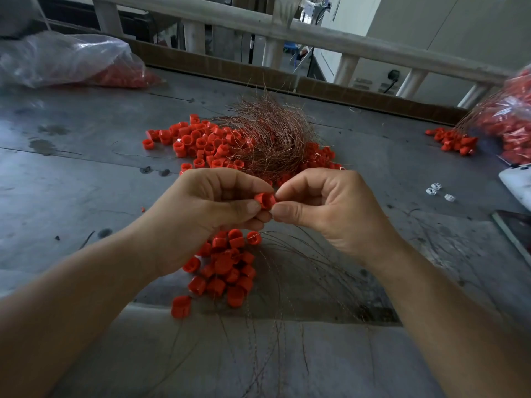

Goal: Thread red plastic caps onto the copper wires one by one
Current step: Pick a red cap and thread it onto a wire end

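- Left hand (218,208) pinches one red cap (265,200), clamped to steady it for threading.
- Right hand (324,208) pinches cap's 3 o'clock edge, likely feeding wire; wire not discernible.
- Copper wires (270,139) heaped at 12 o'clock, within reach.

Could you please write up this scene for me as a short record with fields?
left hand: holds a red cap between thumb and fingers
right hand: pinches at that cap's right edge; any wire there is too fine to see
near pile: red caps below the hands, with thin wires trailing toward the viewer
far pile: loose red caps, partly under the copper wire bundle
bags: clear bag of red caps far left; second bag at the right edge
surface: grey table
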The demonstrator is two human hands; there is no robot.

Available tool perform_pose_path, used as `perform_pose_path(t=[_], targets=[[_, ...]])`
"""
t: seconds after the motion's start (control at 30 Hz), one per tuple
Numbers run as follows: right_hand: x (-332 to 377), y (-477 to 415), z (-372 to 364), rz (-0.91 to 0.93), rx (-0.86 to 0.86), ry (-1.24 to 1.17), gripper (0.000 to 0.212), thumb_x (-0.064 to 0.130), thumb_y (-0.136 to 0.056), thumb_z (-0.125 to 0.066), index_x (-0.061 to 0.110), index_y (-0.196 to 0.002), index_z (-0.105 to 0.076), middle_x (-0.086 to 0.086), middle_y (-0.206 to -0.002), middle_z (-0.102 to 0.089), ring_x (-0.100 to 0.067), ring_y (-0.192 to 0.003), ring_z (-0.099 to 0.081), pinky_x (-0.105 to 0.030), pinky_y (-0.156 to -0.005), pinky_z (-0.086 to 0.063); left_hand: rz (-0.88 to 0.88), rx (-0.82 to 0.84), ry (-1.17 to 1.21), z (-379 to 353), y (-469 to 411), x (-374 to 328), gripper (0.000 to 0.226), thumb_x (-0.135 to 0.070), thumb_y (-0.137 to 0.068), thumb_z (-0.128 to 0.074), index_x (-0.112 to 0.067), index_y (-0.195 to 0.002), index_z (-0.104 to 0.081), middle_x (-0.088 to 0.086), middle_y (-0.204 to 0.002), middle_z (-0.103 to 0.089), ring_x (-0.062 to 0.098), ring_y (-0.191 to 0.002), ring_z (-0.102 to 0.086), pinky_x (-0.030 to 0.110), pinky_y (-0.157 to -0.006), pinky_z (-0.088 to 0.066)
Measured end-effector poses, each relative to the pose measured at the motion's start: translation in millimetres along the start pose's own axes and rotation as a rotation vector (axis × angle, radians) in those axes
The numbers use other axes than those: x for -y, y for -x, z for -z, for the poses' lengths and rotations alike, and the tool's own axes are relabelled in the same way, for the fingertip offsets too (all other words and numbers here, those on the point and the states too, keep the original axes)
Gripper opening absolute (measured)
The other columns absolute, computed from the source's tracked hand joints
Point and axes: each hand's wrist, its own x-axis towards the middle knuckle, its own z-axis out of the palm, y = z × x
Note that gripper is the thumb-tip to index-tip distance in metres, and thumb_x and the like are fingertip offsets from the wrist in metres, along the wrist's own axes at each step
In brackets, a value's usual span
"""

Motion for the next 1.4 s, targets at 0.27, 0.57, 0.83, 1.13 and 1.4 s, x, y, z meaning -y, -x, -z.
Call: perform_pose_path(t=[0.27,0.57,0.83,1.13,1.4], targets=[[0.7,0.2,0.9,0.022,-0.022,-0.021,0.022,0.014,-0.066,-0.071,0.025,-0.085,-0.065,0.007,-0.076,-0.067,-0.004,-0.075,-0.066,-0.014,-0.068,-0.051,-0.007,-0.023,-0.004,-1.3,-0.1,0.8,0.025,-0.01,-0.058,-0.061,-0.022,-0.075,-0.076,0.004,-0.072,-0.072,0.012,-0.067,-0.069,0.017,-0.061,-0.054],[-0.7,2.1,-9.7,0.124,-0.112,0.062,0.025,0.002,-0.069,-0.074,0.022,-0.083,-0.067,0.006,-0.08,-0.069,-0.007,-0.074,-0.068,-0.019,-0.069,-0.053,-0.021,-0.078,-0.004,-3.1,-1.1,1.9,0.024,-0.012,-0.056,-0.062,-0.02,-0.073,-0.076,0.004,-0.069,-0.071,0.011,-0.064,-0.068,0.016,-0.06,-0.053],[1.2,3.9,-12.9,0.146,-0.147,0.139,0.023,0.005,-0.068,-0.075,0.014,-0.088,-0.07,0.011,-0.082,-0.067,-0.002,-0.075,-0.067,-0.014,-0.07,-0.052,0.001,-0.102,0.028,-3.6,-1.4,1.2,0.017,-0.007,-0.057,-0.062,-0.014,-0.07,-0.069,0.008,-0.066,-0.07,0.014,-0.06,-0.067,0.017,-0.055,-0.053],[0.2,3.7,-12.3,0.14,-0.146,0.175,0.023,0.004,-0.068,-0.075,0.013,-0.088,-0.071,0.015,-0.081,-0.064,-0.001,-0.079,-0.066,-0.013,-0.072,-0.051,-0.008,-0.099,-0.025,-5.5,-1.1,0.6,0.021,-0.007,-0.058,-0.061,-0.008,-0.078,-0.065,0.006,-0.065,-0.07,0.012,-0.06,-0.068,0.016,-0.056,-0.053],[0.0,3.8,-11.0,0.146,-0.132,0.196,0.021,0.006,-0.066,-0.076,0.01,-0.086,-0.072,0.013,-0.08,-0.064,-0.002,-0.079,-0.065,-0.014,-0.071,-0.052,0.008,-0.089,-0.019,-6.4,0.4,0.9,0.017,-0.009,-0.058,-0.061,-0.011,-0.073,-0.068,0.008,-0.064,-0.07,0.012,-0.059,-0.067,0.017,-0.055,-0.053]])
